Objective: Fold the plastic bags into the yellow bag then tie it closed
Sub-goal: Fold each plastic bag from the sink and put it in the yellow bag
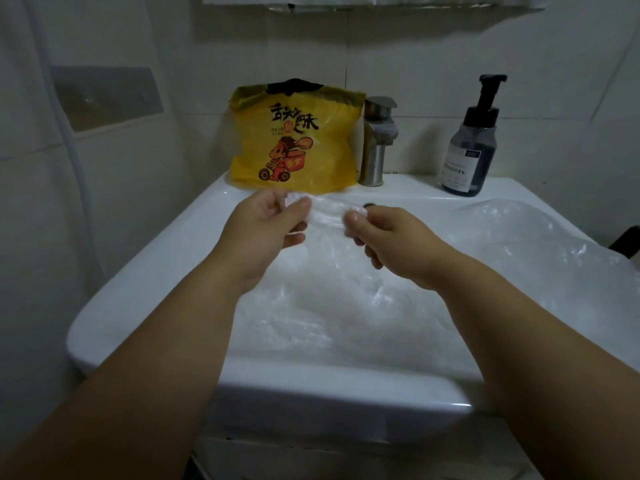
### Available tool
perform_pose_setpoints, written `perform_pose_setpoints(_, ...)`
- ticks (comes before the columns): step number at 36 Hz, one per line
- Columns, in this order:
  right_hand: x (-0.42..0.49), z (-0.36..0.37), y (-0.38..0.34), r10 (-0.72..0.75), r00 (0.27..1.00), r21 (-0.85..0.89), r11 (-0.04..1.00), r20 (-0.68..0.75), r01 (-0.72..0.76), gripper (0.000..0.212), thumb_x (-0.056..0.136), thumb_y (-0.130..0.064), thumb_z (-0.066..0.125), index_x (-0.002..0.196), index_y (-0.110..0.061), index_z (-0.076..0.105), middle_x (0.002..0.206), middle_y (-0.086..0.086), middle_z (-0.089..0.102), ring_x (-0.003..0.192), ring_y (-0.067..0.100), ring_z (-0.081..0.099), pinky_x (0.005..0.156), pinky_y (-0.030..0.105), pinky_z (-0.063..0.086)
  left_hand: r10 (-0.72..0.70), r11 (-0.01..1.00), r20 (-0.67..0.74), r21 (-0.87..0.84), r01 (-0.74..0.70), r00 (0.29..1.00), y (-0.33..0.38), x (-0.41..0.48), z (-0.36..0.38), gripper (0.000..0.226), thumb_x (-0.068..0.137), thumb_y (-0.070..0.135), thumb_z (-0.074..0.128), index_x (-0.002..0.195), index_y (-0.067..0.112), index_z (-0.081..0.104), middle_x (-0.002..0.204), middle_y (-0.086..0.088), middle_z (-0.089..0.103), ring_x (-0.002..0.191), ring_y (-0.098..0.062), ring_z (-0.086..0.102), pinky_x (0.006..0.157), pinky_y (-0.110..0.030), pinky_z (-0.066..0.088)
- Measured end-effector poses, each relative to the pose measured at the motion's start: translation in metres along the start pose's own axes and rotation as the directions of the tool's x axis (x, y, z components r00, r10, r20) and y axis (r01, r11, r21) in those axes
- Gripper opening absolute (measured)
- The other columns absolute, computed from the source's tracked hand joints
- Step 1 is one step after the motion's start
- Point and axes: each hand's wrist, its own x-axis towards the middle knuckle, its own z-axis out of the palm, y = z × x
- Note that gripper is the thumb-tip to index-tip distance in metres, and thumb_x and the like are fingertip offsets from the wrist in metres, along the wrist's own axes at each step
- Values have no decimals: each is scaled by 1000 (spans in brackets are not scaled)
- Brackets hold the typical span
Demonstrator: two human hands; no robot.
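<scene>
Left hand (266,221) pinches one end of a clear plastic bag (327,216), thumb pressed down on the film over curled fingers. Right hand (388,237) pinches the other end in the same way, so both are clamped on the same bag. I read the stretch between them as bunched into a narrow, crinkled band, held roughly level above the back part of the sink (138,306). Below the band the film hangs down, but I cannot tell where this bag ends and the heap beneath it begins. That heap of loose clear plastic (346,317) fills the basin and spills up over the right rim. Yellow bag (294,143) stands upright on the back ledge, against the tiled wall (433,46), well apart from both hands; red cartoon print and dark lettering face me, and something black shows at its top edge. Steel faucet (375,147) stands just beside it on the right. Dark pump bottle (471,147) stands further right on the same ledge.
</scene>
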Motion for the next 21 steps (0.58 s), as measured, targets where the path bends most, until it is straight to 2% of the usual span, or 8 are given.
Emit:
perform_pose_setpoints(2,-1,3,-4,32,999,136,990,31,-36,31,100,-37,41,83,-18,58,74,-2,51,62,10,46,59,22,44,-2,996,-102,-92,-8,995,1,3,-1,18,89,25,65,99,11,60,72,5,56,66,-4,55,64,-16,49)
perform_pose_setpoints(4,-2,7,-8,53,998,251,966,39,-61,32,100,-34,41,83,-14,58,70,-2,49,56,7,44,55,20,43,-25,980,-106,-198,4,994,5,3,-3,27,85,34,66,101,13,60,77,5,58,71,-4,56,68,-18,48)
perform_pose_setpoints(6,-2,13,-12,72,997,341,937,28,-77,32,100,-32,42,82,-11,58,67,-2,49,51,5,43,51,18,42,-80,950,54,-298,92,995,9,0,0,61,72,56,68,116,14,59,101,1,68,94,-9,64,80,-26,49)
perform_pose_setpoints(8,-3,19,-15,60,998,395,916,25,-64,33,100,-30,43,80,-8,56,63,-2,49,49,4,42,50,18,40,-170,949,241,-222,224,956,9,-5,8,84,61,74,68,122,17,60,113,-3,68,105,-16,64,88,-36,52)
perform_pose_setpoints(10,-4,26,-17,37,999,430,902,32,-47,32,101,-26,43,80,-5,55,58,-1,48,46,3,42,46,18,38,-229,961,358,-67,270,905,8,-12,18,73,70,72,61,113,14,64,101,-9,66,94,-18,63,95,-45,52)
perform_pose_setpoints(13,-5,34,-19,17,999,415,909,51,-36,30,101,-17,43,78,-4,56,56,-1,51,44,4,44,43,17,37,-240,963,342,-32,266,909,7,-14,27,55,80,58,53,103,10,66,105,-27,64,92,-26,64,93,-43,54)
perform_pose_setpoints(17,-4,37,-17,42,998,335,940,55,-58,36,100,-30,44,79,-3,56,63,6,48,50,12,38,47,24,33,-191,962,303,-129,239,934,8,-12,24,46,102,45,30,98,21,70,90,-1,73,77,-13,65,67,-26,53)
perform_pose_setpoints(21,-3,34,-19,52,995,379,922,87,-81,34,99,-29,47,78,-5,57,62,3,47,52,10,39,47,21,33,-169,921,152,-327,211,974,12,-5,18,47,103,41,31,93,14,69,87,1,71,73,-11,66,60,-25,51)
